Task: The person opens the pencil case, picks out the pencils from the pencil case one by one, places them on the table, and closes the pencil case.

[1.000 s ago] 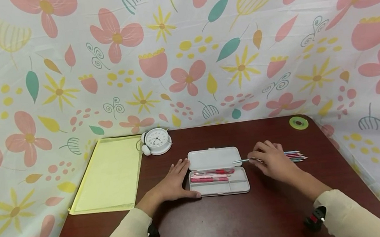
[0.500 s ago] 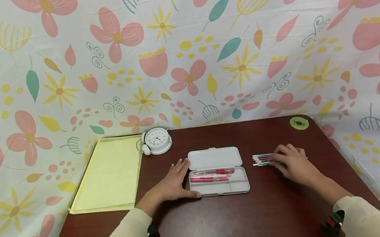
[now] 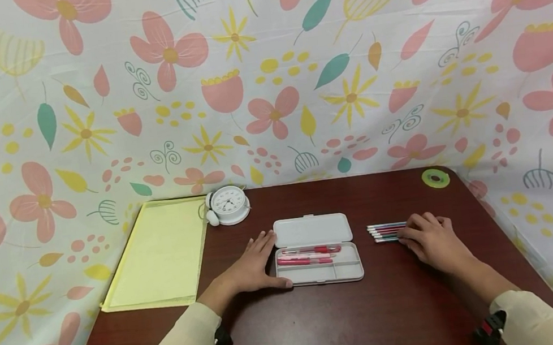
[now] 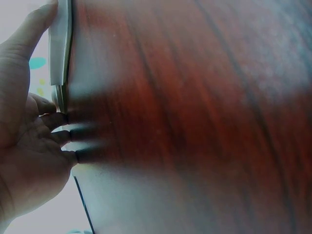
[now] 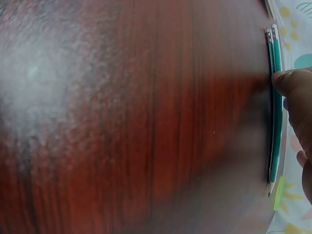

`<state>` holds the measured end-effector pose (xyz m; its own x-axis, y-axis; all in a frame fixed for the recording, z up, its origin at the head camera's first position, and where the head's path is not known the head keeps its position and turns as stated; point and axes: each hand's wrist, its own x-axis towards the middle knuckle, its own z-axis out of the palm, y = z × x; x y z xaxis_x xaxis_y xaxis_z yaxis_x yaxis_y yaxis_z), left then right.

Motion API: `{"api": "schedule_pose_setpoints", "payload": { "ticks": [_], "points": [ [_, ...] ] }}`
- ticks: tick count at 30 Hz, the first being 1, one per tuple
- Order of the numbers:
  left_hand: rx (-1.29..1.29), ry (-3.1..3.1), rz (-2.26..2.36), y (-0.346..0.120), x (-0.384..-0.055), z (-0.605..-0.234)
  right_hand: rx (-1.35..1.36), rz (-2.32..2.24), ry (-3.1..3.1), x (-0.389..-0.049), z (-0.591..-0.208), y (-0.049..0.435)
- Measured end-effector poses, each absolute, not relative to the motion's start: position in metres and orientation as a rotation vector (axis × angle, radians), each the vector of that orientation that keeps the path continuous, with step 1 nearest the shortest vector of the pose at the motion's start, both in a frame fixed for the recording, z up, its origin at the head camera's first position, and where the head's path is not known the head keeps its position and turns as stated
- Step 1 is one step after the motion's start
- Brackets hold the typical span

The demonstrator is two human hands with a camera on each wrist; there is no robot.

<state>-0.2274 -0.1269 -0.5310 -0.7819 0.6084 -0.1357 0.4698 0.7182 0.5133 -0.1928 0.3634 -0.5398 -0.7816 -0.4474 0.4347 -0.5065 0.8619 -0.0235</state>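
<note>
A white pencil case lies with its lid folded back, with several red and pink pens in its rear compartment. My left hand rests at its left side, fingers spread, thumb along the front edge. That hand also shows in the left wrist view, its thumb against the case. Right of the case, several pencils lie side by side. My right hand arches over their right part and hides their tips. In the right wrist view its thumb touches a green pencil; the fingers curl behind.
A white alarm clock stands at the back, beside a yellow zip folder on the left. A green tape roll lies near the back right corner of the brown table. Floral cloth hangs behind.
My right hand has moved right, away from the pencil case. The pencil it held near the lid now lies in line with the others. My left hand has stayed put.
</note>
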Motion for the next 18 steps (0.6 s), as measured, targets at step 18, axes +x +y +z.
{"api": "schedule_pose_setpoints", "payload": {
  "ticks": [18],
  "points": [
    [0.841,2.625,0.675,-0.1267,-0.2262,-0.5284,0.709,0.219,-2.594,-0.1916,-0.5409,0.3634]
  ]
}}
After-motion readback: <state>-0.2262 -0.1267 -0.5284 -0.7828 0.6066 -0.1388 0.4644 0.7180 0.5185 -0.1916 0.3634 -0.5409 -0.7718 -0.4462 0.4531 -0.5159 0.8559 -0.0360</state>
